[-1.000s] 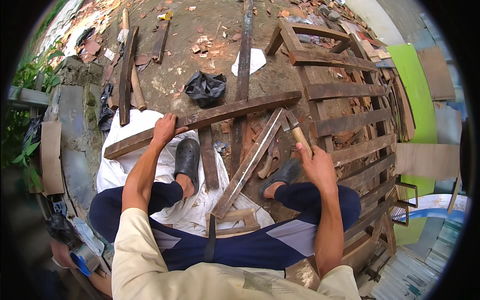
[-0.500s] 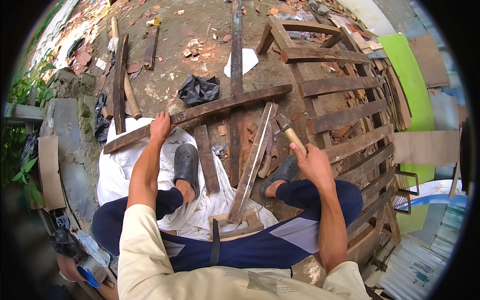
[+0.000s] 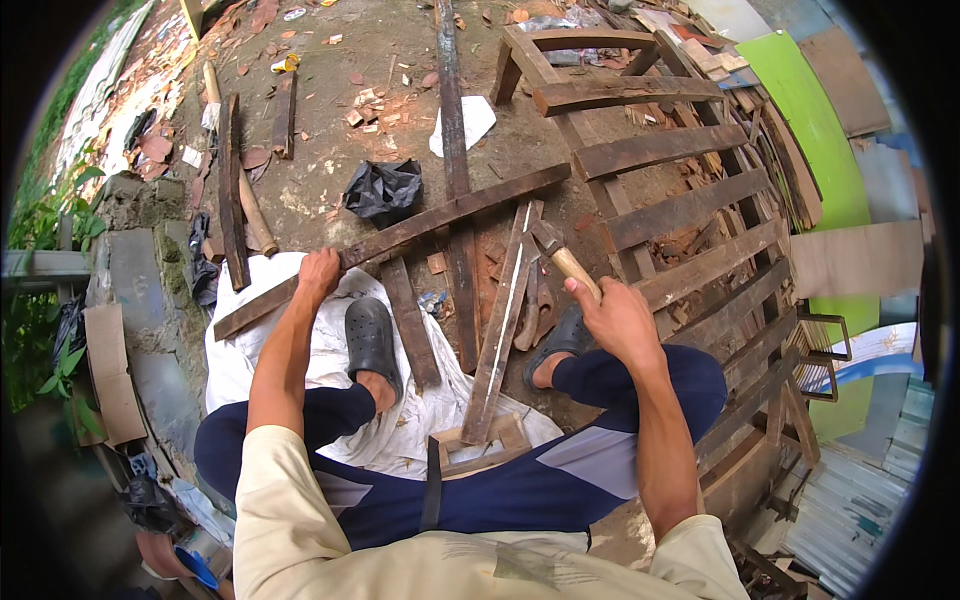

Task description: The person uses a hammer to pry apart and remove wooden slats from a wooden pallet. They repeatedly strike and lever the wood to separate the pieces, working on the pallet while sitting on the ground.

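Note:
My left hand is wrapped round a long dark wooden plank that slants across the ground in front of me. My right hand grips a hammer by its pale wooden handle, its metal head pointing forward and left, close beside the far end of a narrow board with a whitish stripe. That board slopes toward me, its near end over a small wooden frame. Under the plank, a long dark beam runs away from me. A shorter board lies between my feet.
A large slatted wooden frame takes up the right side. White sheeting spreads under my left foot. Beyond the plank sits a black plastic bag. A dark board and a round pole lie by the low wall at left.
The whole view has shifted and tilted slightly. Both hands keep their hold on the plank and the hammer, with little other visible movement.

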{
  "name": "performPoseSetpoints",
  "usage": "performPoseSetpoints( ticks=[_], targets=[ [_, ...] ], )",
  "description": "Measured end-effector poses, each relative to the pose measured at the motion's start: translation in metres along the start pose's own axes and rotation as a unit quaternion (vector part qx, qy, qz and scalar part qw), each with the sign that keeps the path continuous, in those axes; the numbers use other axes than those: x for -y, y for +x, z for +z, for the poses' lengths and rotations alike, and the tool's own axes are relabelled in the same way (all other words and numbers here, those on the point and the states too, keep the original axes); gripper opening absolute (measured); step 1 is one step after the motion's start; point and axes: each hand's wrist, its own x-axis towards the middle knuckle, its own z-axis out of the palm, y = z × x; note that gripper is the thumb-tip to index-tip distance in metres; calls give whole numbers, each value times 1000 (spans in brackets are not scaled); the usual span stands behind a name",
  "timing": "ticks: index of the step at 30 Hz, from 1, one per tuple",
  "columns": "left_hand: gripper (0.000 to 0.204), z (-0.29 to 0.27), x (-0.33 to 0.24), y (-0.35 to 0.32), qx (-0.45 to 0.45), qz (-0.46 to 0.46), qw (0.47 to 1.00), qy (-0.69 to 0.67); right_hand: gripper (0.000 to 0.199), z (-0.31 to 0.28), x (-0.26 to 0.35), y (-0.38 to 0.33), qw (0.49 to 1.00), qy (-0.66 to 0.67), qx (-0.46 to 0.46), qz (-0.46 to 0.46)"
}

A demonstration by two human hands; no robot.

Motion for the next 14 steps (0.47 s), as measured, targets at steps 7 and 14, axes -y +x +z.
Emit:
performPoseSetpoints(
  ticks=[7,14],
  targets=[
    [54,16,-6,-4,-9,-106,991,-75,66,6,-10,6,1000,2,-19,-1],
    [89,1,4,12,149,-169,961,-161,70,11,-14,12,1000,-24,-15,10]
  ],
)
